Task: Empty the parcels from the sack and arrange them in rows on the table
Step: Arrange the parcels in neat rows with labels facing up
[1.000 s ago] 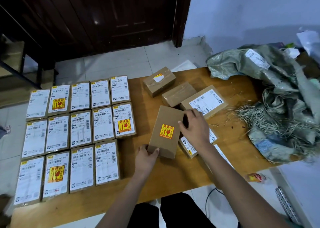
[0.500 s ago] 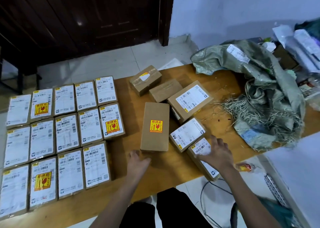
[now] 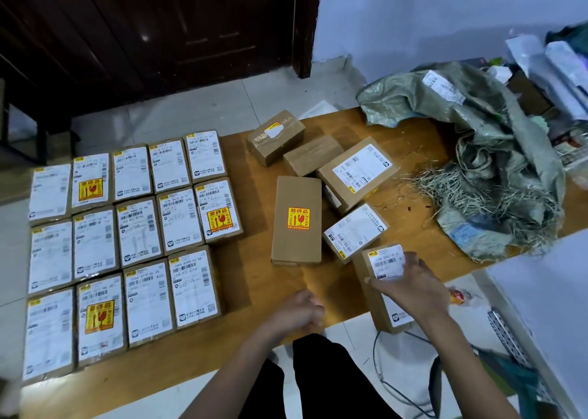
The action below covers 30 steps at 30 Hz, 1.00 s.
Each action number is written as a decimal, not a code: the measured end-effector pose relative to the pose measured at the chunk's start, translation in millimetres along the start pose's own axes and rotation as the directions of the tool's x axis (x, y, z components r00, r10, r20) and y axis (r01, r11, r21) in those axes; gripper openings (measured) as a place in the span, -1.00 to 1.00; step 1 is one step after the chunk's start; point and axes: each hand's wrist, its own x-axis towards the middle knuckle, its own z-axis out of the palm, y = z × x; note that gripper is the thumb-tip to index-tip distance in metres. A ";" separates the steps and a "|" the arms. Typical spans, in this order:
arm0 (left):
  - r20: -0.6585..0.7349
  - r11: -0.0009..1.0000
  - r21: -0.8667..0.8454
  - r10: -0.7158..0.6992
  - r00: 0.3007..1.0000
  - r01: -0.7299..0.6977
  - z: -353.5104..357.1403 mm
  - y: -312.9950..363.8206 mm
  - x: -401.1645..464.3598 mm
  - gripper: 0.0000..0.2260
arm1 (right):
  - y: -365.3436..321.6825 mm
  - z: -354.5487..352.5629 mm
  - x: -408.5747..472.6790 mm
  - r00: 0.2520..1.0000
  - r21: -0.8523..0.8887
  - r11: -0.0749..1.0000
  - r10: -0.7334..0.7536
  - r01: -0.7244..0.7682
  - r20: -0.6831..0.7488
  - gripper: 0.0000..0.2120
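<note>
Several labelled cardboard parcels (image 3: 127, 237) lie in three neat rows on the left of the wooden table (image 3: 251, 278). A long brown parcel with a yellow fragile sticker (image 3: 297, 219) lies alone in the middle. Loose parcels (image 3: 356, 172) sit behind it and to its right. My right hand (image 3: 410, 286) grips a labelled parcel (image 3: 381, 294) at the table's near edge, partly hanging over it. My left hand (image 3: 300, 312) rests loosely curled on the table's near edge, holding nothing. The crumpled green woven sack (image 3: 496, 164) lies at the right with frayed fibres.
A dark wooden door (image 3: 159, 30) and tiled floor (image 3: 203, 106) lie beyond the table. Packages and clutter (image 3: 553, 68) pile up at the far right behind the sack. A white surface (image 3: 547, 307) and a perforated metal bar (image 3: 506, 329) stand at the near right. A cable (image 3: 397, 383) hangs below.
My right hand left the fragile-sticker parcel, moved right and took hold of the parcel at the near edge. My left hand let go of the fragile-sticker parcel and drew back to the table edge.
</note>
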 end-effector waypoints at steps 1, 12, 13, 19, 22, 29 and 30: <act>0.029 0.999 -0.004 0.036 0.999 -0.036 -2.6 5.6 -7.4 -0.87 | -4.8 -9.8 -8.5 1.000 0.005 1.000 -0.014 0.014 -0.021 -0.23; -0.232 0.856 -0.287 0.373 0.898 -0.430 -44.1 37.7 -75.9 -0.32 | -130.8 -14.2 -61.2 0.959 0.043 0.961 -0.267 0.272 -0.094 -0.14; -0.265 0.840 -0.313 0.371 0.890 -0.443 -57.0 30.8 -78.8 -0.32 | -141.4 -7.4 -63.0 0.942 0.077 0.941 -0.323 0.330 -0.093 -0.20; -0.334 0.718 -0.562 0.256 0.907 -0.410 -124.2 -9.2 -84.2 -0.34 | -181.8 41.4 -52.3 0.874 0.649 0.726 -0.445 0.226 0.194 -0.43; -0.383 0.810 -0.443 0.217 0.898 -0.385 -138.9 -23.6 -83.4 -0.38 | -192.7 65.3 -55.0 0.877 0.698 0.703 -0.412 0.135 0.246 -0.37; -0.648 0.952 0.081 0.275 0.711 -0.295 -151.7 -58.2 -77.0 -0.34 | -188.8 105.7 -60.3 0.923 0.526 0.818 -0.357 0.235 0.144 -0.35; -0.644 0.953 0.113 0.286 0.710 -0.281 -153.2 -63.7 -75.8 -0.34 | -186.9 112.8 -61.2 0.930 0.491 0.838 -0.343 0.239 0.133 -0.35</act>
